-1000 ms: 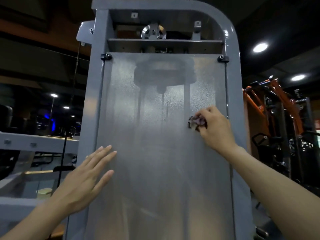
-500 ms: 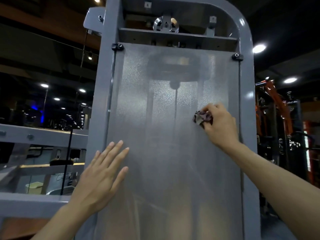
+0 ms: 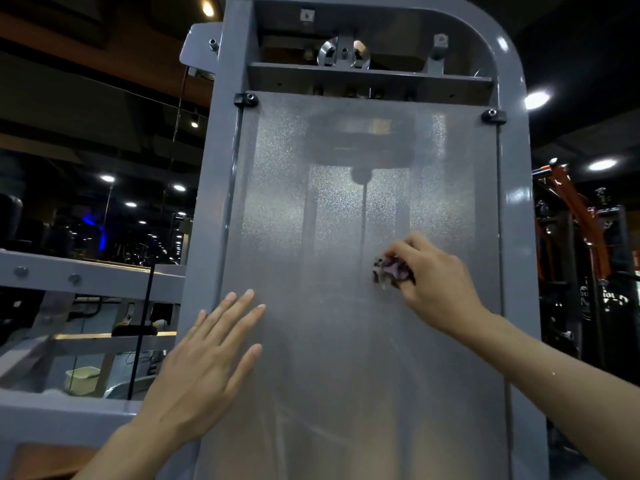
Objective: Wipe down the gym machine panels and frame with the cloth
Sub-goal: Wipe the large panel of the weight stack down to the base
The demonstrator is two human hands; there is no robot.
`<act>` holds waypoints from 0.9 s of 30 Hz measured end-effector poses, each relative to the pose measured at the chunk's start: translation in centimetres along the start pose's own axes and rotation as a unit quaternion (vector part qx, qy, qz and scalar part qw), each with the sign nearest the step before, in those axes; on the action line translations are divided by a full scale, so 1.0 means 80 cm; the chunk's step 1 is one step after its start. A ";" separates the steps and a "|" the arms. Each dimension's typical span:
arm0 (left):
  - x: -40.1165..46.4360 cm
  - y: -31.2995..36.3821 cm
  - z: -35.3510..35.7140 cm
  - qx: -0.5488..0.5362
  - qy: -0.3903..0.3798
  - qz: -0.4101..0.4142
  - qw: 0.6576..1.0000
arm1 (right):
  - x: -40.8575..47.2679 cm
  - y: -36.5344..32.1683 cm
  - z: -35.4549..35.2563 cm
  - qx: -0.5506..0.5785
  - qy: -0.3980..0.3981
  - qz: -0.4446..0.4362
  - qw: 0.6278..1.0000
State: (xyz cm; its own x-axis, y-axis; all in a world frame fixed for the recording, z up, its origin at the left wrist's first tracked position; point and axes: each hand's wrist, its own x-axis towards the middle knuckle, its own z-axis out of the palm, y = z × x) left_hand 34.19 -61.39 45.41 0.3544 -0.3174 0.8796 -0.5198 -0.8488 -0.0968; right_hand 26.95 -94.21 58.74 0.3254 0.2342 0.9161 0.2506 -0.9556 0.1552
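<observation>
A tall grey gym machine stands right in front of me. Its frosted translucent panel (image 3: 339, 341) fills the middle of the view, set in a grey steel frame (image 3: 514, 209) with a rounded top right corner. My right hand (image 3: 433, 282) grips a small crumpled purple-and-dark cloth (image 3: 389, 270) and presses it against the panel right of centre. My left hand (image 3: 207, 365) lies flat with spread fingers on the panel's lower left edge and the frame upright. Dim shapes of the weight stack and cable show through the panel.
A grey crossbeam (image 3: 86, 275) of the machine runs off to the left, with a pale tub (image 3: 81, 377) below it. An orange-and-black machine (image 3: 581, 237) stands at the right. Ceiling lights (image 3: 536, 100) glow in the dark room.
My right hand has slid the cloth leftward and a little downward across the panel. My view has shifted, so the machine sits further right in frame. The left hand stays flat on the left edge.
</observation>
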 end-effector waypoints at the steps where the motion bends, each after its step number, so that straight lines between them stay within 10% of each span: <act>1: 0.000 0.001 0.000 0.002 0.001 0.000 1.000 | 0.004 0.003 -0.003 -0.003 -0.011 -0.013 1.000; 7: 0.000 0.004 0.000 -0.004 0.003 -0.002 1.000 | 0.048 0.008 -0.010 0.031 0.103 0.077 0.991; 12: 0.001 0.004 0.001 0.002 0.004 -0.002 1.000 | 0.014 -0.019 0.014 0.023 -0.001 -0.048 0.999; 17: -0.001 0.004 0.002 0.006 0.005 -0.001 1.000 | 0.054 -0.013 0.011 0.043 0.140 0.078 0.986; 22: -0.001 0.003 0.007 0.018 0.009 0.000 1.000 | 0.029 -0.043 0.033 0.038 0.031 -0.050 0.998; 27: -0.002 0.002 0.009 0.023 0.015 0.004 1.000 | 0.075 -0.036 0.020 0.024 0.126 0.049 0.991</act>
State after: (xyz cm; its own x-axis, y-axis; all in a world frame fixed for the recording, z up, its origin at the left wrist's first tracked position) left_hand 34.62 -61.83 44.93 0.3276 -0.3119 0.8919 -0.4851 -0.8655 -0.1245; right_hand 29.61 -89.79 63.18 0.1146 0.0839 0.9899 0.2745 -0.9603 0.0497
